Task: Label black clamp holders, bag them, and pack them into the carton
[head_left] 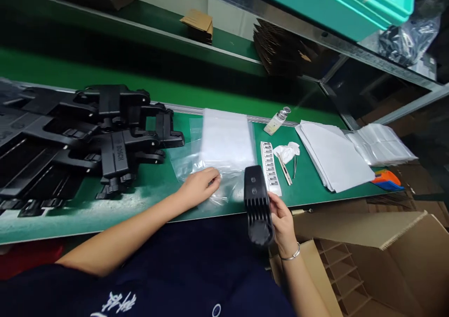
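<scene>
My right hand [283,224] grips a black plastic part [257,200] with a ribbed, slotted middle and a rounded lower end, held up in front of the table edge. On the green table, my left hand [200,187] has its fingers curled on a clear plastic bag [224,193], pinching its film. Behind that hand lies a stack of clear bags [228,137]. At the left, several black plastic assemblies [114,153], one marked BOSCH, are piled up. A label strip [269,165] lies just beyond the right hand.
Tweezers [285,169], a crumpled white tissue [286,152] and a small bottle [277,121] sit right of the labels. White sheets [333,155] and an orange-blue tool [387,179] lie further right. An open cardboard box [386,256] stands below; a teal bin [333,3] hangs overhead.
</scene>
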Demonstrator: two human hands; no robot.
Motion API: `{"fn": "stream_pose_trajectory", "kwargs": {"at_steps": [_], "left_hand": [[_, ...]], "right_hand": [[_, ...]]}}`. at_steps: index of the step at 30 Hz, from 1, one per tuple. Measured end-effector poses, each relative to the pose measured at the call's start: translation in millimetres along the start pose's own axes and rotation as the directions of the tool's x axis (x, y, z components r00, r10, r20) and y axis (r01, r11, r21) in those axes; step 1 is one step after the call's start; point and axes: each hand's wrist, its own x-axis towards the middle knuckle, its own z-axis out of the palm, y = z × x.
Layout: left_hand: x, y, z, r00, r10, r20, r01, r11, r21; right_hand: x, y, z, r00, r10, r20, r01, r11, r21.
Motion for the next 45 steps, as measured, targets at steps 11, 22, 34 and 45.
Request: {"fn": "stream_pose_trajectory", "kwargs": {"at_steps": [11, 22, 34, 45], "left_hand": [[-14, -2, -8, 0.981, 0.164, -0.101, -0.180, 0.966, -0.186], [1, 28, 0, 0.949, 0.289, 0.126, -0.281, 0.956, -0.079], [35, 47, -4, 0.976, 0.216, -0.019, -0.214, 0.974, 0.073], [43, 60, -4, 0.953, 0.297, -0.062, -0.296, 0.955, 0.026]], "right_hand": [[5, 26, -22, 0.967, 0.026, 0.253, 0.053, 0.951, -0.304], [5, 6, 59, 0.965, -0.239, 0.109, 0.245, 0.669, -0.702], [33, 16, 66, 0.871, -0.464, 0.163, 0.437, 0.577, -0.690], [54, 16, 57, 0.895, -0.421, -0.146, 0.270, 0.773, -0.573]]}}
